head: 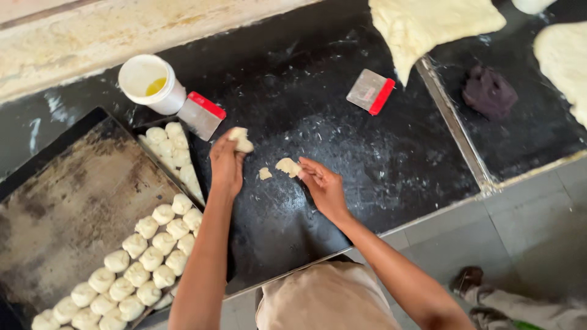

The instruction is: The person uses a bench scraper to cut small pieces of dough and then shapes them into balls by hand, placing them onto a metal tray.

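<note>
Fingers: left hand (227, 164) grips dough lump (241, 140) nr tray edge (197, 160); right hand (323, 184) pinches dough piece (287, 166), open counter (391, 165) beyond.

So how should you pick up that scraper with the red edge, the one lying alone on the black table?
Take the scraper by its thick red handle edge, coming from the right. That strip runs along its right side, while the thin pale blade lies flat on the table, giving fingers little to pinch.

Table (342, 153) – black stone, glossy, flour-smeared. Baking tray (73, 201) – dark metal, worn, greasy matt. Dough balls (147, 256) pale, soft, smooth. Scraper (370, 91) – translucent plastic, red edge. Cup (151, 82) white plastic. Table edge strip (455, 128) dull metal.
</note>
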